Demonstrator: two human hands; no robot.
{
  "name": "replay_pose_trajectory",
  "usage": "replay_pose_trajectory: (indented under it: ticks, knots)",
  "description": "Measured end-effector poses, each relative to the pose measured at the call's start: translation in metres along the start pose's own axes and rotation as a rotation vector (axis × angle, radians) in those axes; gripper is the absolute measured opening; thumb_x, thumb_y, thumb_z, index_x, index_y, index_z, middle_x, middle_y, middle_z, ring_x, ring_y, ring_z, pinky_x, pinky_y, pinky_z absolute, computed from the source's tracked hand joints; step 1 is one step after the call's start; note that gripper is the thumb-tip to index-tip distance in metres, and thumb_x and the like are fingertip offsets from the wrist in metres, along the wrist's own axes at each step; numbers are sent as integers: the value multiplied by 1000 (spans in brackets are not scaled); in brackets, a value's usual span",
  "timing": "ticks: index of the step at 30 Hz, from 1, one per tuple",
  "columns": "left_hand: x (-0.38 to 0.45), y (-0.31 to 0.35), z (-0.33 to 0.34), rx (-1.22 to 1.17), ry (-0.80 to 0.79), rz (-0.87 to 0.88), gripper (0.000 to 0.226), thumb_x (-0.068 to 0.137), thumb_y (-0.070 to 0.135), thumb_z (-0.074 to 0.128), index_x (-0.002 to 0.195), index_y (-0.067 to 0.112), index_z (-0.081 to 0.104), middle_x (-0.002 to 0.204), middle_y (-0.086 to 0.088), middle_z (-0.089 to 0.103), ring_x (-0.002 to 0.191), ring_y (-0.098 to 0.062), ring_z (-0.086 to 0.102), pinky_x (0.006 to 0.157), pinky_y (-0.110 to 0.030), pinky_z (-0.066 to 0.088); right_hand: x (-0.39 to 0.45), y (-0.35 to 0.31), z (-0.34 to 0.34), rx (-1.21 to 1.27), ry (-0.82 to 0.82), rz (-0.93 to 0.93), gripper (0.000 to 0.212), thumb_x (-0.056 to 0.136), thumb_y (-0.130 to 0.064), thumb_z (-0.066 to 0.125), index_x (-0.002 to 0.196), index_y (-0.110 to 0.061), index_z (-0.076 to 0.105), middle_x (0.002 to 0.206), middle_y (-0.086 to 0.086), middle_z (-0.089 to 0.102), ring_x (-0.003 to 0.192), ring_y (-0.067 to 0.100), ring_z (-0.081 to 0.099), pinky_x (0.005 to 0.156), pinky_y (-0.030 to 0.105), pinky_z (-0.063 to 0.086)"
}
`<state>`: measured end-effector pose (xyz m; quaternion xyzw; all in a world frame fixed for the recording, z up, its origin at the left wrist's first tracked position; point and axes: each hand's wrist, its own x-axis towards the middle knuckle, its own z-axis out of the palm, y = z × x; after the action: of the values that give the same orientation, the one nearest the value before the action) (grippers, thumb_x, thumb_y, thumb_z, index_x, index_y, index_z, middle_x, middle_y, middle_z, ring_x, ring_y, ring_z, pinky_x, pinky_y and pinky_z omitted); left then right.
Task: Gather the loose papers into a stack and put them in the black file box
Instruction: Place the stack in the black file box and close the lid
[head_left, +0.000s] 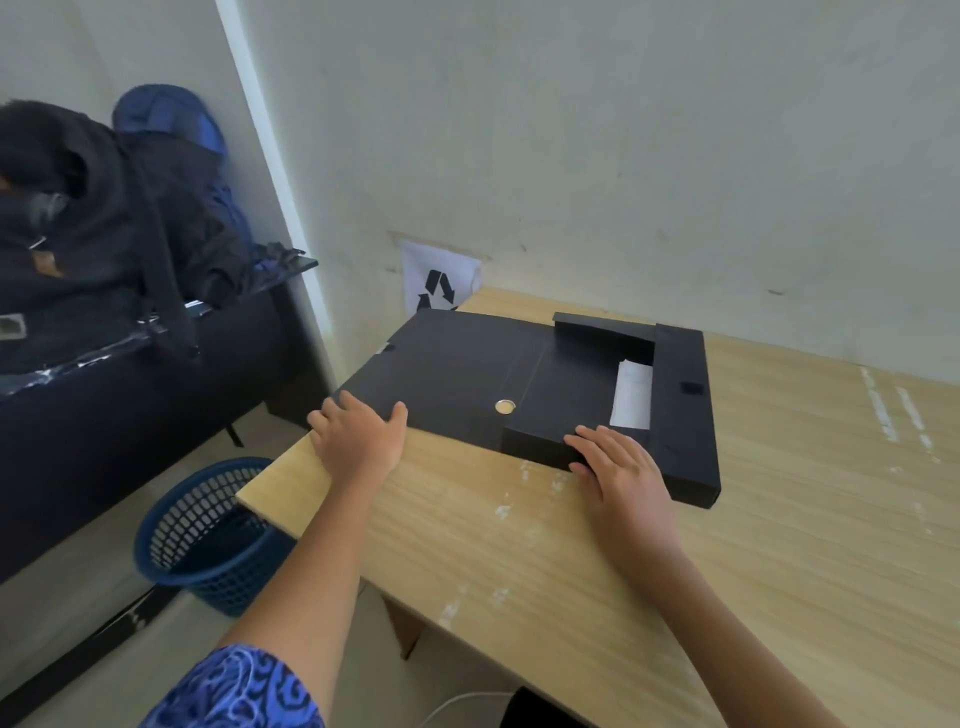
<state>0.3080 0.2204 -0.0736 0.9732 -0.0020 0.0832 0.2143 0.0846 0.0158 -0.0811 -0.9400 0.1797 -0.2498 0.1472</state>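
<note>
The black file box (680, 410) lies flat on the wooden table (779, 545), with its lid (441, 369) spread out to the left. A strip of white paper (631, 392) shows inside the box, between two inner flaps. My left hand (358, 441) rests flat on the near left corner of the lid. On the near inner flap (540, 441) lies my right hand (618, 467), fingers spread and pressing on it. A round metal ring (505, 406) sits on the spine.
A blue mesh wastebasket (208, 535) stands on the floor left of the table. Dark bags and clothes (104, 234) are piled on a black desk at the left. A recycling sign (439, 286) hangs on the wall behind the table.
</note>
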Motion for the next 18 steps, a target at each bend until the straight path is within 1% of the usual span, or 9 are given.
replay_pose_trajectory:
  ticks: [2,4,7,9,11,13,15,16,18]
  knots:
    - [7,1,1,-23,-18,-93,85,93,66,55,145,1,44,146,-19,51,132,-39,42,107,-47,39,0,1,2,13,19,-2,32,100,-18,63,132,-15,68,139,2,65,135,27,54,114,42,38]
    - [16,3,0,-69,-46,-201,80,92,66,57,139,2,47,140,-20,54,129,-38,43,104,-46,39,0,3,3,13,27,-7,33,100,-18,63,132,-15,68,139,2,65,135,27,54,113,42,38]
    - [27,4,-1,-159,-47,-263,69,94,56,62,137,4,48,134,-18,63,131,-38,44,104,-48,38,1,3,4,13,40,-20,33,100,-18,64,132,-16,68,139,2,65,135,26,54,113,42,38]
    - [31,4,-1,-318,10,-274,66,95,40,68,147,8,43,139,-17,63,134,-40,48,110,-52,39,1,4,5,6,53,-29,32,99,-17,64,131,-16,69,138,2,65,134,26,55,113,42,39]
    - [32,8,-3,-577,72,-278,72,95,22,72,157,16,34,147,-16,59,133,-40,55,111,-55,44,1,4,5,-1,61,-35,31,99,-16,64,130,-16,69,137,1,66,133,26,56,112,42,40]
    - [30,18,-8,-836,132,-246,83,95,8,72,161,23,25,153,-16,54,131,-35,61,108,-53,52,2,4,5,-3,52,-31,31,100,-17,63,131,-17,68,138,0,65,134,25,55,113,41,39]
    - [27,32,-16,-958,197,-195,88,95,5,70,164,28,20,150,-14,57,124,-28,66,105,-45,55,3,4,5,1,37,-23,32,102,-19,60,132,-19,67,139,-2,64,135,23,54,114,39,37]
    - [23,39,-21,-989,222,-166,85,95,7,69,163,27,23,146,-11,62,115,-23,68,100,-38,55,3,4,4,7,29,-14,32,102,-21,60,133,-20,67,140,-2,64,136,22,53,115,37,35]
    - [16,55,-31,-1055,224,-107,61,95,12,67,152,21,48,129,-4,72,98,-12,70,90,-28,55,1,3,2,33,28,5,32,103,-22,59,133,-22,66,141,-4,63,137,20,52,115,32,30]
